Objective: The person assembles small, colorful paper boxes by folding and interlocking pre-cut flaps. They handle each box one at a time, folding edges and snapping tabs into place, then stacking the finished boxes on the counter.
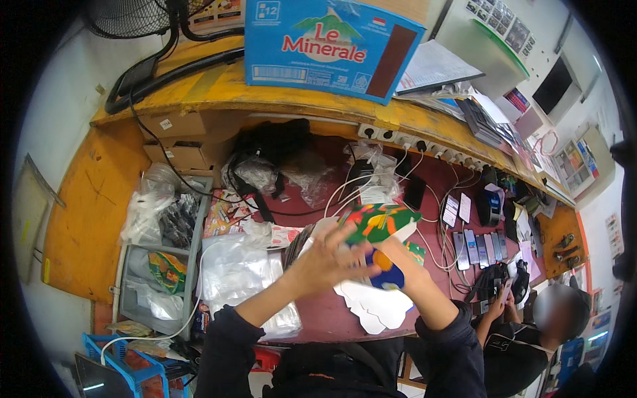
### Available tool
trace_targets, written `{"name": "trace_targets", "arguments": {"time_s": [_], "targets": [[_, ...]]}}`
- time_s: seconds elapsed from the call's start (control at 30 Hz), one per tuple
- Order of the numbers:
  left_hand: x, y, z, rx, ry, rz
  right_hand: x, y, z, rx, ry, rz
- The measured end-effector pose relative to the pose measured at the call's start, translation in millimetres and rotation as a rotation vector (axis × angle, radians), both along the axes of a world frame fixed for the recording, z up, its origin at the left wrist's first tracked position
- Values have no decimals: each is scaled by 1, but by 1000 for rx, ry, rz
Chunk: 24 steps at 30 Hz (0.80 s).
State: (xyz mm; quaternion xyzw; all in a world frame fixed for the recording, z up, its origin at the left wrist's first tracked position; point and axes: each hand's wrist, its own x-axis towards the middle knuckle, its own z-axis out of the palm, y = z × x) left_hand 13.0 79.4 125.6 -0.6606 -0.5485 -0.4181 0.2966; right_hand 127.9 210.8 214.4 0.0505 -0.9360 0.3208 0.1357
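A: Left hand (326,257)?
B: Fingers apart, slightly blurred, in front of a green patterned piece (375,223). Palm seems to be holding nothing; contact with the piece uncertain.
A: Right hand (403,260)?
B: Up against the same piece, from its right. Finger ends hidden; cannot tell how far closed, or whether they grip.
A: Position of the piece?
B: Above the maroon counter (320,320), between the hands, white edge showing. Blue piece with an orange disc (385,260) just below it, between hand and wrist; whether the two are joined, unclear.
A: Nearby?
B: White shaped sheets (375,308) beneath the forearms, overlapping. Clear plastic bags (245,282) stacked to the left, then a grey bin (149,317) with more bags. Off to the right, a row of phones (472,247); beyond, a co-worker (514,351) with a device in hand.
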Motion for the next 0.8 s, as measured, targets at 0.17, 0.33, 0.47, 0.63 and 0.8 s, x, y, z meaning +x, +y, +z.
{"name": "trace_targets", "arguments": {"time_s": [0.17,0.33,0.47,0.63,0.8], "targets": [[-56,-13,-32,-327,-644,142,-44,17,-52,257,105,-8],[-68,-10,-78,-441,-1076,-307,-64,3,-126,618,-496,68],[-60,-7,-95,-407,-1081,-311,-78,-10,-164,755,-599,296],[-58,-4,-75,-460,-1118,-230,-84,-29,-170,558,-647,-34],[18,-6,-53,200,-739,370,-32,11,-90,99,-358,31]]}}
